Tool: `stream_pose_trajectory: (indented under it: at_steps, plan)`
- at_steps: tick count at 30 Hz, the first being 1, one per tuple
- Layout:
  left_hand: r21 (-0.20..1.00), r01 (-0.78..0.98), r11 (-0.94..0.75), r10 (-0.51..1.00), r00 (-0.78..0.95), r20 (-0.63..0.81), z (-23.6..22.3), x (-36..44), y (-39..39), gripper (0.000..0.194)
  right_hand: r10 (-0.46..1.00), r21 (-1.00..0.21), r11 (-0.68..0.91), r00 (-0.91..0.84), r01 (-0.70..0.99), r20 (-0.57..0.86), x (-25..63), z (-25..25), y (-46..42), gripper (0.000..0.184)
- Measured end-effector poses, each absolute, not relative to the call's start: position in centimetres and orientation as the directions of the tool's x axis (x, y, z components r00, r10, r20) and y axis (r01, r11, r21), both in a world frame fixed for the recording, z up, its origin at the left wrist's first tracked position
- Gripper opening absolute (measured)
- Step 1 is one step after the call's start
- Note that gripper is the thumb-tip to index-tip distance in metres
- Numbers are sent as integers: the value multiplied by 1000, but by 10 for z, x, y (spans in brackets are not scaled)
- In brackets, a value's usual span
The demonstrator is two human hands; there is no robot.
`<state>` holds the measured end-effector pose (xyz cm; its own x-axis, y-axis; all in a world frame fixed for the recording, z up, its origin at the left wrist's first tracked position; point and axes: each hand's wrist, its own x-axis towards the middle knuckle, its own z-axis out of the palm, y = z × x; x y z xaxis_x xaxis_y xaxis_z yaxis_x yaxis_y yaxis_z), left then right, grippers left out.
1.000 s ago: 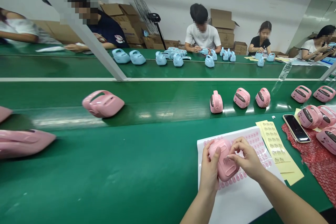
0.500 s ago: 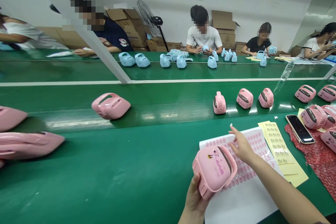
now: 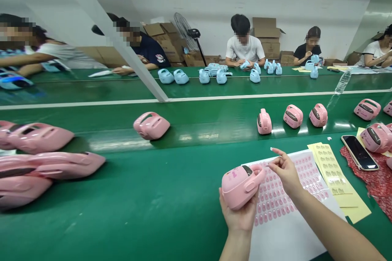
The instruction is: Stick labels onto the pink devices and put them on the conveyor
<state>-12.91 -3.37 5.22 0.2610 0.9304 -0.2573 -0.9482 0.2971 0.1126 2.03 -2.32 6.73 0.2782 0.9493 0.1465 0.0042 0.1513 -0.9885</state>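
A rounded, glossy pink plastic case with a loop handle (image 3: 237,189) is up over the left edge of a white sheet bearing rows of small pink ovals (image 3: 283,232). The left hand (image 3: 240,214) grasps it from below. The right hand (image 3: 284,171), above the sheet's upper part, has fingers partly curled; whether they pinch anything I cannot tell. The case lies just left of that hand, its handle end slanting up toward it. Pale yellow sticker sheets (image 3: 346,189) crowd the white sheet's right edge; leftward of it, the green worktop (image 3: 153,208) stretches broadly toward other pink cases (image 3: 70,165).
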Motion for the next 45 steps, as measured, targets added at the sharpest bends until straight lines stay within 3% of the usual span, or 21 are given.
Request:
stream_pose_trajectory:
  at_steps: [3, 6, 9, 21, 31, 39, 43, 45]
  plan:
    - [93, -951, 296, 904, 247, -350, 59, -116, -33, 44, 982, -973, 48, 187, -228, 5, 8, 100, -43, 49]
    - [76, -956, 283, 861, 218, -459, 67, -104, -35, 35, 980, -966, -8, 189, -260, -59, 1, 112, -53, 49]
    - [102, -954, 283, 853, 202, -481, 75, -96, -37, 33, 967, -966, 13, 249, -257, -53, 1, 110, -54, 45]
    - [171, -933, 317, 878, 220, -426, 69, -89, -39, 32, 924, -977, 131, 336, 168, 182, 6, 105, -61, 31]
    - [119, -936, 330, 853, 242, -463, 76, -89, -42, 36, 901, -915, 253, 268, 315, 342, 7, 97, -60, 33]
    - [106, -929, 355, 851, 274, -447, 76, -90, -42, 44, 790, -797, 406, 266, 446, 552, 0, 83, -62, 44]
    - [101, -929, 356, 858, 282, -429, 73, -98, -45, 44, 808, -828, 313, 328, 465, 490, 8, 75, -51, 62]
    - [111, -929, 352, 870, 282, -403, 71, -105, -46, 40, 845, -863, 224, 350, 452, 403, 17, 68, -37, 59]
